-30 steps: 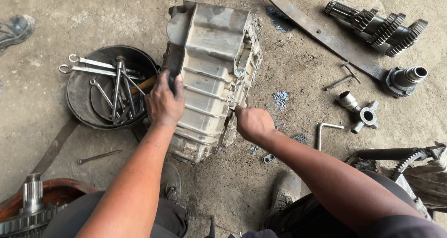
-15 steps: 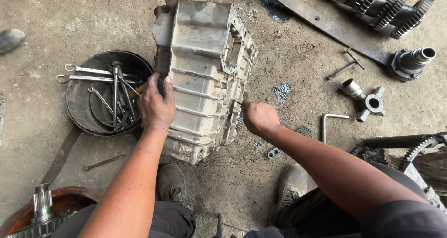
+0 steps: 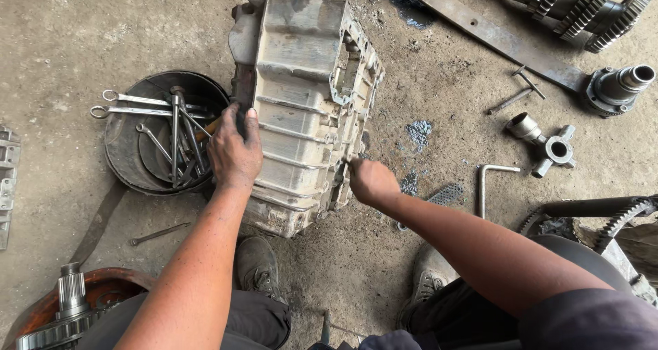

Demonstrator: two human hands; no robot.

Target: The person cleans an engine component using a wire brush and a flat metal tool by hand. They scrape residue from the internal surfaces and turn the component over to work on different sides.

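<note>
A large ribbed grey metal gearbox casing [image 3: 301, 96] lies on the concrete floor in front of me. My left hand [image 3: 235, 151] rests flat on its left side, fingers gripping the left edge. At the casing's lower right edge, my right hand [image 3: 371, 180] is closed with its fingertips pressed against the flange; whether it holds a small part is hidden.
A round black pan [image 3: 130, 151] of spanners [image 3: 147, 105] sits left of the casing. At right lie a gear shaft [image 3: 572, 4], a flat steel bar [image 3: 480, 27], a flanged hub [image 3: 617, 86], a cross joint [image 3: 548, 148] and a bent hex key [image 3: 483, 182]. Another gear assembly [image 3: 65, 309] is at lower left.
My view has shifted downward and closer, so the casing sits higher in frame. The right hand slid slightly down along the casing's right edge; the left hand stays on the left side.
</note>
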